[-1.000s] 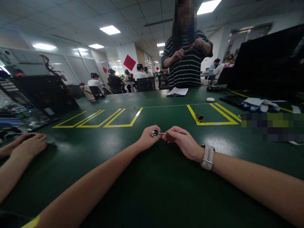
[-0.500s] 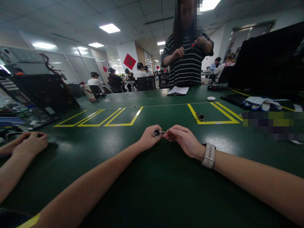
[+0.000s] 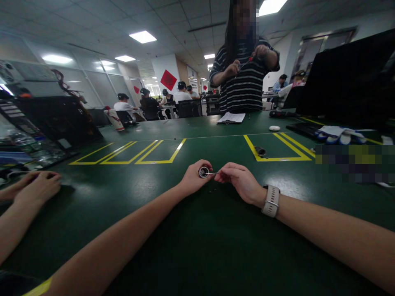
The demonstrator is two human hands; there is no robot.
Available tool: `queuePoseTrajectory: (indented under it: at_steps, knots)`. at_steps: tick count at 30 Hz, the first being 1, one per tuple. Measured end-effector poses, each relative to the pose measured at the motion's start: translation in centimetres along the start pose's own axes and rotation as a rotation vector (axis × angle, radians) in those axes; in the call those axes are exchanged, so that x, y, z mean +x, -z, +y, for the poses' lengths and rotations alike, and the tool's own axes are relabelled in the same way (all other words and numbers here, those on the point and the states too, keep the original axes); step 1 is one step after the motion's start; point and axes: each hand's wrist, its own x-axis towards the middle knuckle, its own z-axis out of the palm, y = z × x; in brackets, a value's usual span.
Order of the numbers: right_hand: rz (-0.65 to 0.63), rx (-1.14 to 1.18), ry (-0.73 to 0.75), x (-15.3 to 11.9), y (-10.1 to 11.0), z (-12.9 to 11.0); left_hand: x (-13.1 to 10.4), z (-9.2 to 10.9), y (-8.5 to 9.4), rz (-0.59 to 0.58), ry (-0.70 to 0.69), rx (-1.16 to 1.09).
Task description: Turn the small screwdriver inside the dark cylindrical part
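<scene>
My left hand (image 3: pixel 195 177) is wrapped round a short hollow metal cylinder (image 3: pixel 203 172), its round open end facing me. Between the fingertips of my right hand (image 3: pixel 236 179) is a thin metal rod (image 3: pixel 211 173), whose far tip reaches into the cylinder's mouth. My closed fingers hide the rod's other end, so its exact kind does not show. Just below the hands, a few tiny dark bits (image 3: pixel 212 190) lie on the green table (image 3: pixel 216 246). A similar dark metal cylinder (image 3: pixel 261 151) rests farther off, on the yellow tape line.
Yellow tape frames (image 3: pixel 154 162) mark the table. At the left edge are a co-worker's hands (image 3: pixel 38 187). Across the table stands a person in a striped shirt (image 3: pixel 242 82), near a clipboard (image 3: pixel 231 118). Gloves (image 3: pixel 339 135) and a black monitor (image 3: pixel 348 82) are to the right.
My right hand has shifted slightly right, and more of the rod shows between the hands. The cylinder's opening has turned slightly. Across the table, the person's hands have moved a little.
</scene>
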Motion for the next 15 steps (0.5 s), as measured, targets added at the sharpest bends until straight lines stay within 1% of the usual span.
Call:
queuePoseTrajectory:
  at_steps: [4,7,15]
  knots:
    - [0.001,-0.009,0.003,-0.11,-0.13,0.01,0.05,-0.37,-0.19,0.0,0.037,0.029]
    - [-0.009,-0.003,-0.006,-0.21,-0.23,-0.08,0.09,-0.67,-0.27,0.018,0.029,0.046]
    - [0.004,0.117,-0.082,0.07,0.04,-0.27,0.02,-0.56,-0.17,-0.001,0.037,0.085]
